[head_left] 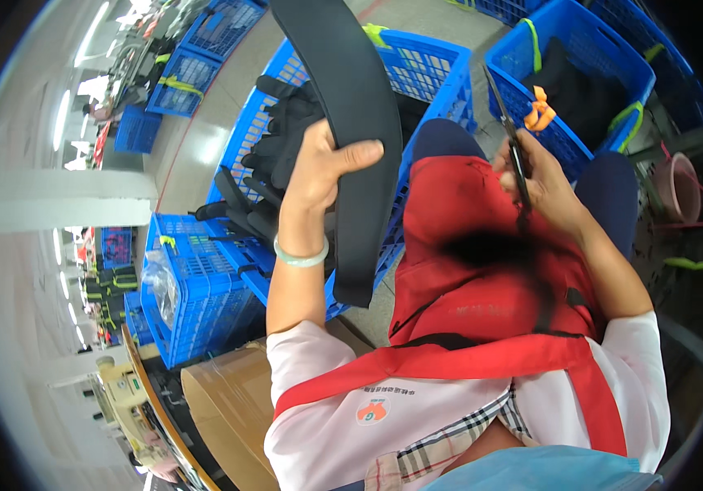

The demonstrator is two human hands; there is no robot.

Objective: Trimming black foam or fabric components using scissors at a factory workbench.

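My left hand (pixel 319 168) grips a long, curved black padded strip (pixel 360 106) near its middle, thumb lying across its face. The strip slants upward over a blue basket and runs past the top of the picture. In my right hand (pixel 541 176) is a pair of scissors (pixel 513 143), held over my lap. Their narrow blades point up and away from me, and the fingers wrap round the dark handles. The two hands are apart, and the scissors do not touch the strip. A red apron (pixel 441 221) covers my lap, with a blurred dark patch in front of it.
Before me a blue plastic basket (pixel 433 53) holds several black padded pieces (pixel 265 155). Another blue crate (pixel 630 74) with dark pieces stands right, an orange ribbon (pixel 540 110) near its rim. Stacked blue crates (pixel 204 303) and a cardboard box (pixel 233 409) are left; a pink bucket (pixel 677 188) is right.
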